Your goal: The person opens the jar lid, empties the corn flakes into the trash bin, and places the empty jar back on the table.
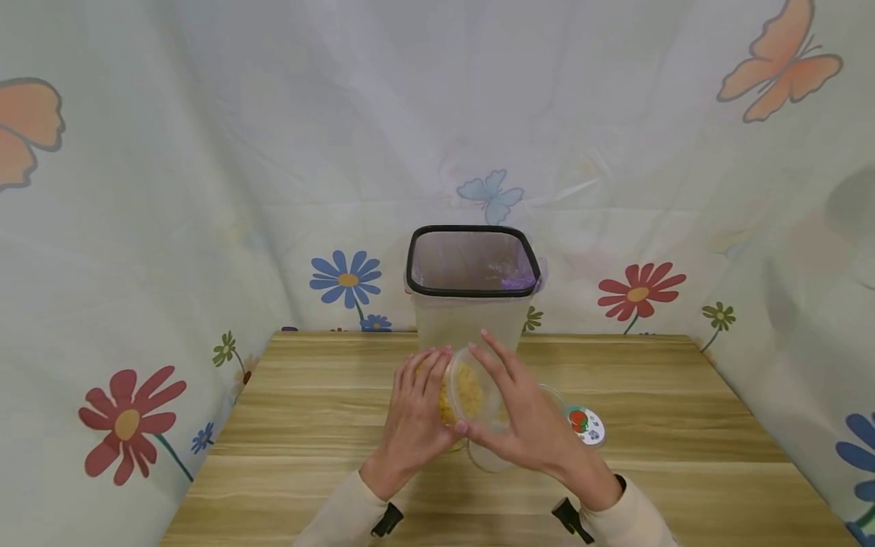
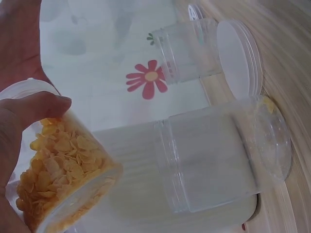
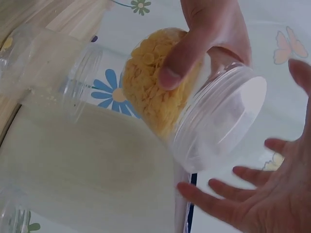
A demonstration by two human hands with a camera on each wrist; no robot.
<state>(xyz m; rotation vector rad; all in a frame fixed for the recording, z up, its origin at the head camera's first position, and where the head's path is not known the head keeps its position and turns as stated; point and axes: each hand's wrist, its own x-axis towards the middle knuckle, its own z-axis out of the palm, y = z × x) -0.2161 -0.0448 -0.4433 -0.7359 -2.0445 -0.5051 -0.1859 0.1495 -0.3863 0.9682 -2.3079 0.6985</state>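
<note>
My left hand (image 1: 413,414) grips a clear plastic jar (image 2: 73,170) of yellow corn flakes, held tilted above the table, thumb and fingers around its side. A translucent white lid (image 3: 226,121) covers the jar's mouth and faces my right hand (image 1: 529,414). In the right wrist view, the right hand's fingers (image 3: 223,201) are spread and fairly straight, a little apart from the lid. An open clear jar (image 2: 209,160) stands on the table, with a few yellow bits at its base. Behind it is a second clear jar (image 2: 187,53), beside white lids (image 2: 238,58).
A pale bin (image 1: 468,319) with a black rim and a thin purplish liner stands at the table's back, just beyond the hands. To the right lies a round white disc (image 1: 585,424) with a tomato picture. A flower-printed curtain (image 1: 383,152) surrounds the wooden table (image 1: 328,380).
</note>
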